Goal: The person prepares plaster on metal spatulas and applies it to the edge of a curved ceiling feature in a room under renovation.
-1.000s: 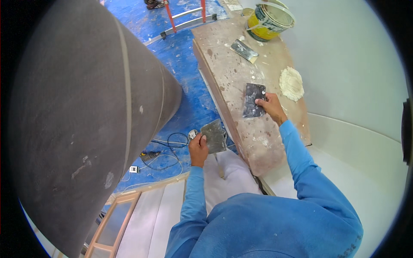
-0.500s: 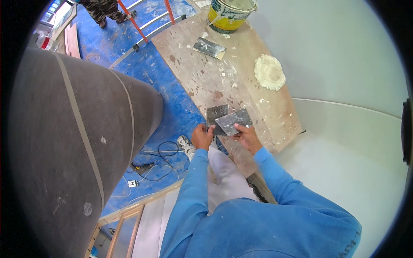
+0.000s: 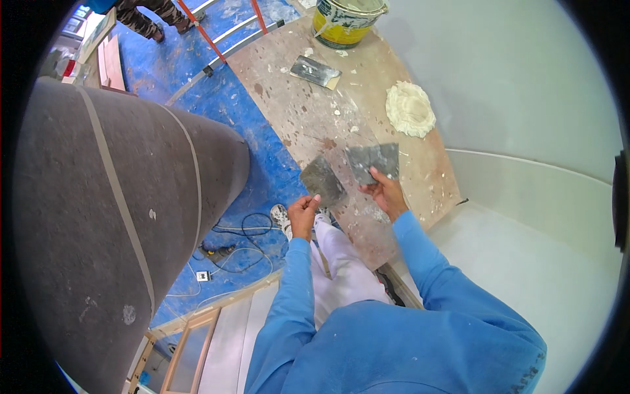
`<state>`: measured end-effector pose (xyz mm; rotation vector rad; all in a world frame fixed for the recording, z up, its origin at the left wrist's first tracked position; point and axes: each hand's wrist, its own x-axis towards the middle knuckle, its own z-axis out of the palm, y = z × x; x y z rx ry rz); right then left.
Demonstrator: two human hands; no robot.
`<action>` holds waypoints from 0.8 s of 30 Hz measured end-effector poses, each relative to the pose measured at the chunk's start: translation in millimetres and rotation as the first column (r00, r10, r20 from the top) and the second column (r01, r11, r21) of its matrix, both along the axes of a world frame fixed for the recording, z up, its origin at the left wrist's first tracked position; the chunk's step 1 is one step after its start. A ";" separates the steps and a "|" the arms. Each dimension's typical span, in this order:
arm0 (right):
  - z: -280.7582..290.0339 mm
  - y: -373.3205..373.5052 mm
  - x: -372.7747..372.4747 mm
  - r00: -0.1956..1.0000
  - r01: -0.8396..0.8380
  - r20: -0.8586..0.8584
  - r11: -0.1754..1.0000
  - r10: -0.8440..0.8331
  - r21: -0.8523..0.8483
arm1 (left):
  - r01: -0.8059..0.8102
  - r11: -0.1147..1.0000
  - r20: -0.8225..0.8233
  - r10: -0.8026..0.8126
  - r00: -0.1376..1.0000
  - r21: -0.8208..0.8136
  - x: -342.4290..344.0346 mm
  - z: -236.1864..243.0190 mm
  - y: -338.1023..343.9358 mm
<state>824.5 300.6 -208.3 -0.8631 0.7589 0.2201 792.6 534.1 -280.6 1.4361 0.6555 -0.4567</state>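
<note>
Out over the stained board, each of my hands has hold of a flat, roughly square grey putty scraper. My left hand (image 3: 303, 215) pinches the near edge of the left scraper (image 3: 322, 180), thumb on top. In my right hand (image 3: 386, 193) is the right scraper (image 3: 374, 162), flecked with white, its near edge between thumb and fingers. A narrow gap separates the two blades. Whether either has a handle is hidden by my fingers. Farther up the board (image 3: 289, 105) lies another flat grey tool (image 3: 315, 71) with a pale end.
A yellow-and-dark bucket (image 3: 342, 29) smeared with putty stands at the board's far end. Nearer lies a cream putty mound (image 3: 410, 109). A large grey column (image 3: 131, 197) rises at left; a cord (image 3: 246, 226) crosses the blue floor. Far off, a person (image 3: 157, 16) stands beside a ladder (image 3: 230, 39).
The two scrapers, overlapping before, are now apart. My right hand has moved up and slightly right with its blade; my left hand has shifted slightly left and down, turning its blade.
</note>
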 end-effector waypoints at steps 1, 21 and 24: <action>-6.3 -9.4 -16.5 1.000 -0.015 -0.017 1.000 0.015 0.001 | 0.028 0.999 -0.023 -0.029 0.999 -0.023 -2.3 2.4 -5.3; -46.4 82.5 -43.6 0.973 0.175 -0.154 0.985 -0.173 0.002 | 0.085 0.996 -0.119 -0.087 0.989 -0.015 -29.2 -13.6 -21.1; -9.1 92.0 -56.7 0.978 0.131 -0.153 0.987 -0.144 -0.093 | 0.097 0.985 -0.119 -0.081 0.990 0.141 -36.5 -23.0 -24.1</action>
